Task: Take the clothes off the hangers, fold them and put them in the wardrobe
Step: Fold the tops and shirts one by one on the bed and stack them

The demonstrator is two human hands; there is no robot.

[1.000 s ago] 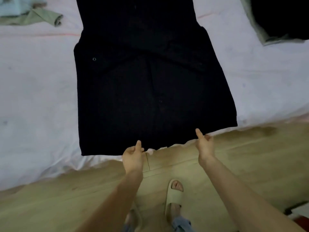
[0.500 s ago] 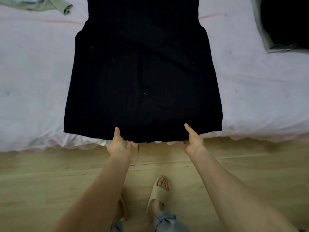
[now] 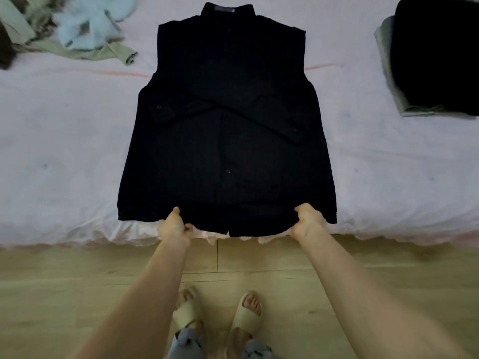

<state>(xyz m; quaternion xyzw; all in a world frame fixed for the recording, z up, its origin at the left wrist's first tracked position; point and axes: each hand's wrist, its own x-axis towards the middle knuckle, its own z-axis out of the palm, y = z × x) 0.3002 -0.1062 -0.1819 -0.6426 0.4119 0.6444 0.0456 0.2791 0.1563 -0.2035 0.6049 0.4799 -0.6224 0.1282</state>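
A black button-up shirt [image 3: 228, 141] lies flat on the pale bed [image 3: 67, 161], collar at the far end, both sleeves folded across its front. My left hand [image 3: 175, 226] pinches the near hem left of centre, thumb on top. My right hand [image 3: 307, 222] pinches the hem right of centre in the same way. The hem hangs slightly over the bed's near edge.
A heap of green and light blue clothes [image 3: 77, 29] lies at the bed's far left. A folded black garment on a grey one [image 3: 435, 58] sits at the far right. Wooden floor [image 3: 77, 286] and my feet in pale slippers [image 3: 246, 314] are below.
The view has tilted up, showing the shirt's collar and crossed sleeves. Both hands keep hold of the hem, now spread a little wider apart.
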